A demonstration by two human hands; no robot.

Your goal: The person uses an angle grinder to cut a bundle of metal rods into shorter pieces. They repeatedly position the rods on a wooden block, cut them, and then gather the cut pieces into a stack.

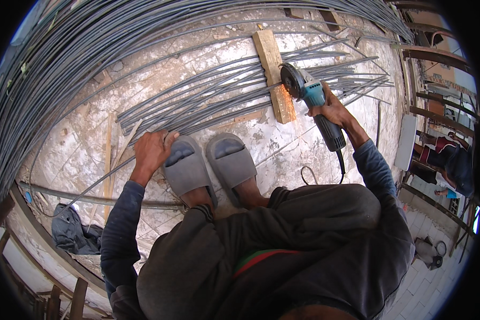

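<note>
My right hand (328, 109) grips a teal and black angle grinder (329, 132), its disc against steel rods lying over a wooden block (264, 48), with orange sparks spraying down the block. A cord runs from the grinder's base. My left hand (152, 152) is closed on the near ends of a bunch of thin rods (197, 109) beside my left foot. My feet, in grey slides (232, 165), rest on the dusty, cracked floor (288, 160).
Long bundled rods (48, 64) curve along the far and left sides. A dark cloth (72, 232) and a pipe (106, 201) lie at lower left. At the right are metal beams (437, 56), another person (442, 165) and a tiled surface (421, 282) holding dark objects.
</note>
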